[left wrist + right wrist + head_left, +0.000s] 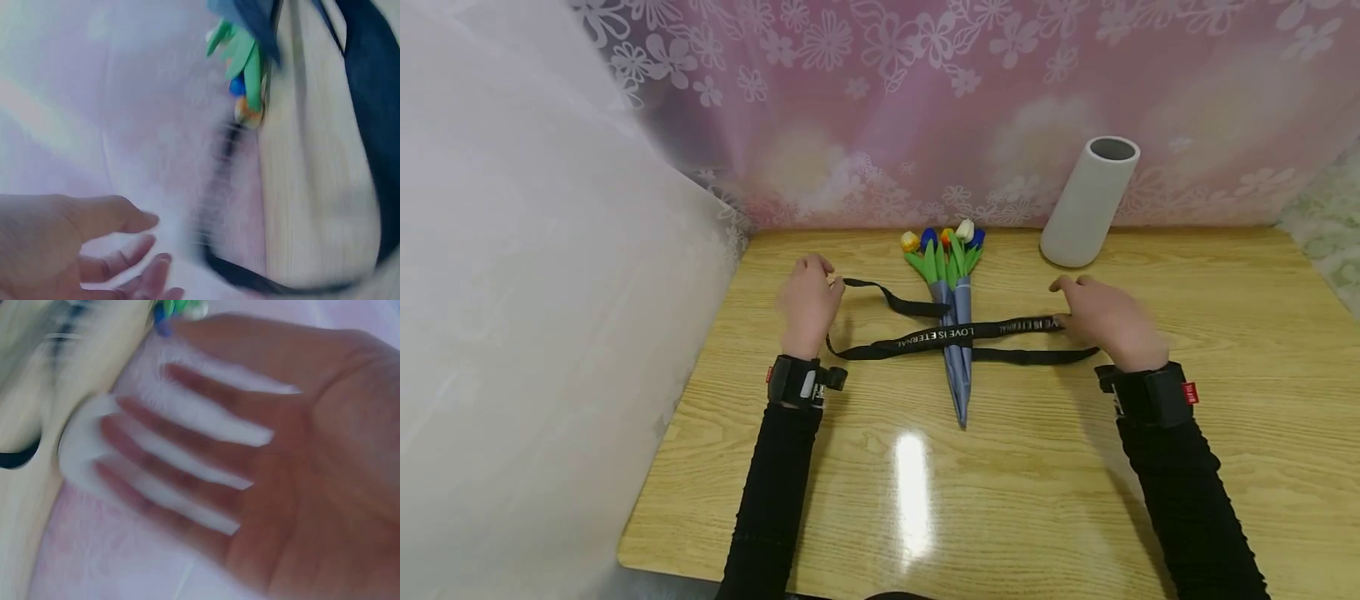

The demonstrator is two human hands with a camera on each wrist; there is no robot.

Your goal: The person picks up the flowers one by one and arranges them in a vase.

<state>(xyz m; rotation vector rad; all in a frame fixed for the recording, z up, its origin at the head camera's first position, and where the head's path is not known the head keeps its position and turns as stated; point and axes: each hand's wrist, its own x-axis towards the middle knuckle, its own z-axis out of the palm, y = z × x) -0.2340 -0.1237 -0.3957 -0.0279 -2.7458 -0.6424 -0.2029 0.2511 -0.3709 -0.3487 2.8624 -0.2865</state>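
Observation:
A black ribbon [917, 338] with white lettering, "LOVE IS ETERNAL", lies in loops across a small bunch of artificial tulips [937, 265]. Grey-blue wrapping [960, 387] tapers to a point below the blooms. My left hand [808, 304] hovers beside the ribbon's left loop. In the left wrist view its thumb and fingers are parted, and the ribbon [369, 125] runs past them. Over the ribbon's right end is my right hand [1112, 323]. The right wrist view shows that palm [275, 462] with its fingers spread and nothing between them; the picture is blurred.
A tall white vase [1086, 208] stands at the back of the wooden table [1037, 492], right of the tulips. Behind it hangs a pink floral curtain [880, 108]. White cloth [527, 292] borders the table's left side. Each wrist wears a black strap.

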